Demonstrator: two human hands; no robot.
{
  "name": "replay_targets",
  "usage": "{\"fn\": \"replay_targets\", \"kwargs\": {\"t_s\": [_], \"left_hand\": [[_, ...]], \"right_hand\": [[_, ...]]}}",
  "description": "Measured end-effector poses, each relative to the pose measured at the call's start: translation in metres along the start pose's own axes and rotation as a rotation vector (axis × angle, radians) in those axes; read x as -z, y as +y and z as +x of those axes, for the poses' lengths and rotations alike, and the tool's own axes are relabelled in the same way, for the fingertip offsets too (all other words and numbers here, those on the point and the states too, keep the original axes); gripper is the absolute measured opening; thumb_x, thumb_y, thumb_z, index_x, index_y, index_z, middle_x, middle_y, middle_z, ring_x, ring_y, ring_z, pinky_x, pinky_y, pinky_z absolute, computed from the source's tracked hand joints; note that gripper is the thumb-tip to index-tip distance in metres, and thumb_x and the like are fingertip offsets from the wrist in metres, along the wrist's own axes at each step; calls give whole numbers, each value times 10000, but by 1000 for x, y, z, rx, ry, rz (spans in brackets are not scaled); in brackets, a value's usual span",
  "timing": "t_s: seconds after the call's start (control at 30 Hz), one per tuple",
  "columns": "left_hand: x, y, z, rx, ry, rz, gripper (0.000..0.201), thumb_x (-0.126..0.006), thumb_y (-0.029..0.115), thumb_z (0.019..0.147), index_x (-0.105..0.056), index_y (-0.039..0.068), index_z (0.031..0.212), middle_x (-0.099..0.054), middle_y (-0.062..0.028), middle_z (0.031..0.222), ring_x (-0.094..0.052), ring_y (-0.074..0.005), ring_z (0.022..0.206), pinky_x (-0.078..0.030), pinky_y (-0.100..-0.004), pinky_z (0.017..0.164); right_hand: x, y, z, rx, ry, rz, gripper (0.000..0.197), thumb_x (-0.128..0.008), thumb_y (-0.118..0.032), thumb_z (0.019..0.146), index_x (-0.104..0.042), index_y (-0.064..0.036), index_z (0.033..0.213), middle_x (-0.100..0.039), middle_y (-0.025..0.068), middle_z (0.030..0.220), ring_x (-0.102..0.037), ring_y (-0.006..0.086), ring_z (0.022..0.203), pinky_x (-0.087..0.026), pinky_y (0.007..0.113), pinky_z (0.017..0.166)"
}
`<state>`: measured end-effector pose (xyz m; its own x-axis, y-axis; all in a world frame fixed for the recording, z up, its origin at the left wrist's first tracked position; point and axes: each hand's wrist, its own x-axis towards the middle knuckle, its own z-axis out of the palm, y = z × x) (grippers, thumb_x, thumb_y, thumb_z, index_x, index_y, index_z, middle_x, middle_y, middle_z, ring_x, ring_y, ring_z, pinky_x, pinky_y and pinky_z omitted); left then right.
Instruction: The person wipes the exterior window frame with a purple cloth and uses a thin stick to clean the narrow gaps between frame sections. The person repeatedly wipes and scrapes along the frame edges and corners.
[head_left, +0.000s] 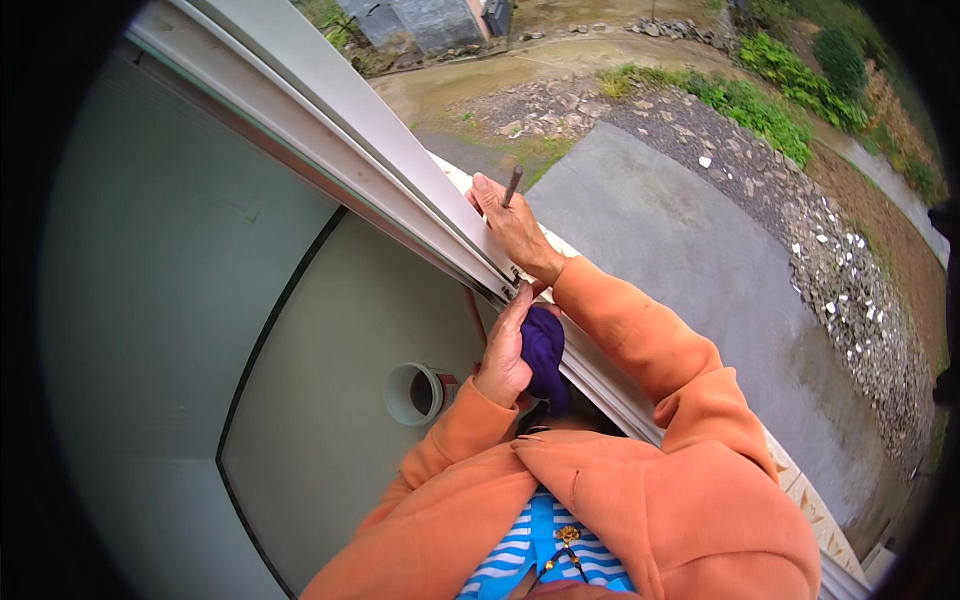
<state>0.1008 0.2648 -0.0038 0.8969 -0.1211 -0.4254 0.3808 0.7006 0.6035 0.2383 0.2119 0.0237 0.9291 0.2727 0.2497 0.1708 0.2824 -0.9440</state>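
Beyond a white window frame (350,140), my right hand (525,240) reaches to the outer side, its fingers closed round a thin dark rod (512,187) whose end sticks up past the knuckles. What the rod's other end is like stays hidden. My left hand (503,350) is upright on the inner side, its straight fingertips at the frame next to a small dark metal fitting (513,281). A bunched purple cloth (545,350) sits against the left palm, apparently gripped there. The two hands are close together, with the right wrist just above the left fingertips.
A white bucket (408,394) with dark contents stands on the indoor floor (320,400) at the left. Patterned tiles (805,505) line the outer sill. Outside lies a grey concrete slab (670,230), a rubble heap (850,300) and green plants (770,110).
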Motion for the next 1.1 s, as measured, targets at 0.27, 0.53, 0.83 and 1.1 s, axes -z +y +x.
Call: {"fn": "replay_targets", "kwargs": {"t_s": [0.27,0.53,0.83,1.1], "left_hand": [[-9,-1,33,-108,6,-355,473,-668,459,896,-610,120,1221,-564,23,885,-562,-90,777,-499,-252,703],[-3,-15,65,-167,-221,-524,533,-655,559,846,-616,104,1123,-649,-37,1176,-556,-224,1169,-388,-422,1078],[20,-37,88,-165,-82,-659,418,-606,414,957,-627,105,1239,-657,-37,1227,-602,-203,1126,-473,-382,992],[-4,-53,95,-367,43,-741,304,-659,249,948,-599,127,1219,-621,32,1153,-565,-118,1045,-442,-287,919]], "right_hand": [[25,-15,15,20,-276,130,722,-378,-651,981,-644,6,849,-582,55,772,-547,170,801,-446,320,779],[-1,-2,28,-37,-127,87,672,-442,-626,972,-605,-6,769,-556,53,721,-498,162,721,-419,303,699],[-26,-5,20,-65,130,222,559,-432,-511,1022,-562,-48,738,-503,-14,702,-417,106,675,-365,274,645],[17,66,19,371,133,-490,254,-573,-258,960,-627,-11,987,-648,83,893,-625,193,819,-509,347,708]]}}
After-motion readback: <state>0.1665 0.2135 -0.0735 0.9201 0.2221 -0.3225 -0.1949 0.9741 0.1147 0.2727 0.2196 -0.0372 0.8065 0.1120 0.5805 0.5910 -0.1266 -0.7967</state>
